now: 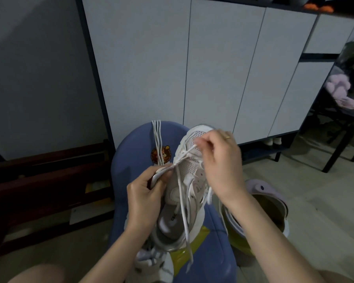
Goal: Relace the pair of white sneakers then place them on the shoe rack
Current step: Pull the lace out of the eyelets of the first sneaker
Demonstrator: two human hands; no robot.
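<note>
**Clerk:** Head view, item one: white sneaker [184,180], toe pointing away from the person, resting on a blue plastic stool [135,144]. Held between both hands.

**Checker:** Condition of hands?

**Clerk:** Left hand [145,193] grips the near side of the sneaker, thumb and fingers curled round its edge where the lace crosses. Right hand [219,160] is beyond the left, over the toe end; its fingertips pinch the shoelace [181,193] close to the front eyelets. Hands apart, both occupied.

**Checker:** Lacing progress on item one?

**Clerk:** By my reading, early. Lace is through the lowest eyelets only, with perhaps one crossing; a long free end trails down toward the person, past the heel. Upper eyelets appear unthreaded.

**Checker:** Item two?

**Clerk:** Second white sneaker [151,264], below the left wrist, partly out of view. Cannot tell whether it is laced.

**Checker:** Spare parts?

**Clerk:** Loose white lace [157,139], folded in several strands, lying on the stool just beyond the left hand. Likely meant for item two.

**Checker:** Other stock?

**Clerk:** Lilac clog [260,203] on the floor, under the right forearm. Grey cabinet [213,68] beyond both hands, with an open low shelf at its foot.

**Checker:** Outstanding?

**Clerk:** Most of it: finish item one, lace item two if needed, shelve both. Neither is on a rack yet.
</note>
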